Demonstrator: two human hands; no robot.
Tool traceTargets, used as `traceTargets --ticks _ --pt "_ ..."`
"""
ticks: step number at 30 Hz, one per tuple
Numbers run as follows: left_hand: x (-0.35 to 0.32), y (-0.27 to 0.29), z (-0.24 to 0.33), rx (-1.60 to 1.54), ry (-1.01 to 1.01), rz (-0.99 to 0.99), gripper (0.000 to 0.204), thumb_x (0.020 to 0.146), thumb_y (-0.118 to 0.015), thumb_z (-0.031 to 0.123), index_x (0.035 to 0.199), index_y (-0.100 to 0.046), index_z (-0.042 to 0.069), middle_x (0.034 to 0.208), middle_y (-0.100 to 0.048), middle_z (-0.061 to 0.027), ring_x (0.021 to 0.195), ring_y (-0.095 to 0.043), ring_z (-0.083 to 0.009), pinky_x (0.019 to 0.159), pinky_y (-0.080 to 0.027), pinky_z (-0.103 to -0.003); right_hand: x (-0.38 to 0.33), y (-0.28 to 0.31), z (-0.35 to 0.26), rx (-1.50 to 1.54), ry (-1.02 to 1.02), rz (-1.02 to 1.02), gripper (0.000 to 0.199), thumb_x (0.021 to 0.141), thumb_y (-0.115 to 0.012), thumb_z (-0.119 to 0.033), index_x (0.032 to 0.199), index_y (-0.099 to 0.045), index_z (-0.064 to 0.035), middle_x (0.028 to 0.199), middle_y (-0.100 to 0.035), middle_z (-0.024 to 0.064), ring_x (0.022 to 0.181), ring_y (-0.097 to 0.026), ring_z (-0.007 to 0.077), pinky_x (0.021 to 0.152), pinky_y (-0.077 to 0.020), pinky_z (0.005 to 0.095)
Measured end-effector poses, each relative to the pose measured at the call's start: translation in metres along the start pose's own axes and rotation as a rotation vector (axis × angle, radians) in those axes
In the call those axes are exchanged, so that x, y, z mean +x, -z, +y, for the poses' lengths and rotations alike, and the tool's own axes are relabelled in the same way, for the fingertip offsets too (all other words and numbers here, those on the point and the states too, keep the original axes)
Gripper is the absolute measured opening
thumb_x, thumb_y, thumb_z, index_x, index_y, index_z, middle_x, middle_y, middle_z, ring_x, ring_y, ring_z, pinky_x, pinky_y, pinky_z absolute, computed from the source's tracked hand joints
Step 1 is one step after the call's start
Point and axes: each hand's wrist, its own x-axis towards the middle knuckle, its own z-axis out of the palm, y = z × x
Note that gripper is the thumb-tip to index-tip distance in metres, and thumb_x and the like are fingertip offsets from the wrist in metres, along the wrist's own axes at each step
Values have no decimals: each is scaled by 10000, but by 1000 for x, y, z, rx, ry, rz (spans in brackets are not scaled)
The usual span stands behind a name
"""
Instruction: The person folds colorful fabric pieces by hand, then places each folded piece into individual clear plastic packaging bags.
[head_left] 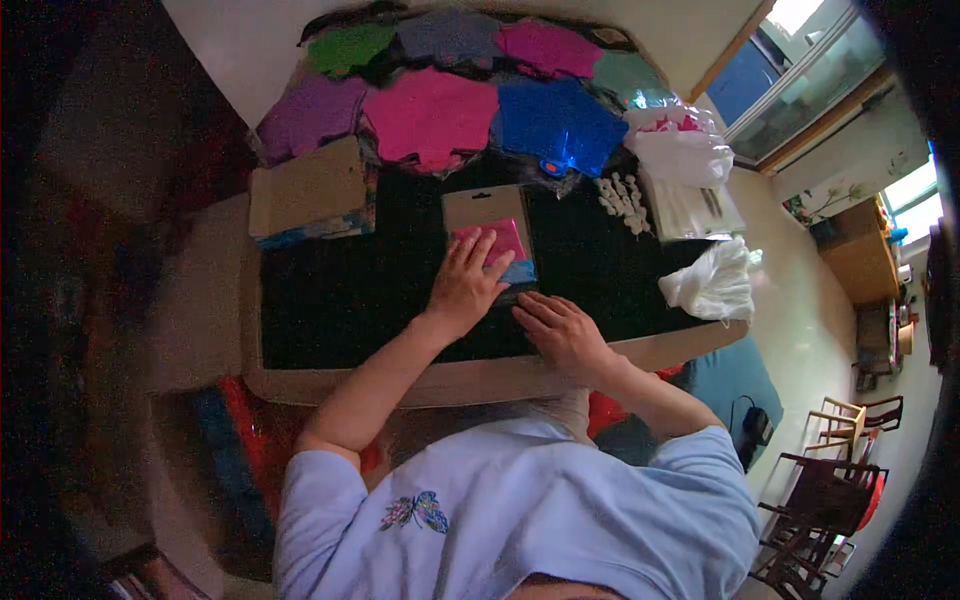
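A flat clear bag with a cardboard top (pixel 475 208) lies on the dark tabletop in front of me. Inside it shows a folded pink piece (pixel 508 236), with a blue band (pixel 520 272) below. My left hand (pixel 462 285) rests on the bag, its fingers stretched out over the pink part. At the bag's lower right end is my right hand (pixel 565 332), fingers extended and lying low against the table. Whether the right fingertips touch the bag's edge or only the table beside it, I cannot tell.
Bright fabric stacks line the far side, among them a pink one (pixel 430 115) and a blue one (pixel 560 125). Cardboard sleeves (pixel 308 190) are piled at left. At right are small white pieces (pixel 625 203), a white plastic bag (pixel 682 155) and a white bundle (pixel 712 285).
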Motion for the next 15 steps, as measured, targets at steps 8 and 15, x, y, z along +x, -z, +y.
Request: traceTargets --ticks 8,15 --pt "5 4 -1 52 -61 -110 467 762 -609 256 1184 -467 113 1257 -384 -171 1189 -335 -337 978 -293 -454 -5 -4 1 77 -46 54 351 762 -557 -113 1106 -523 -51 1187 -504 120 1111 -477 254 916 -397 376" --pt "23 29 3 -56 5 -107 434 732 -628 272 1114 -517 100 1164 -450 -147 1098 -408 -314 940 -326 -439 3 -1 42 364 -278 221 250 747 -548 -7 996 -561 -31 952 -558 135 913 -537 293 762 -463 352"
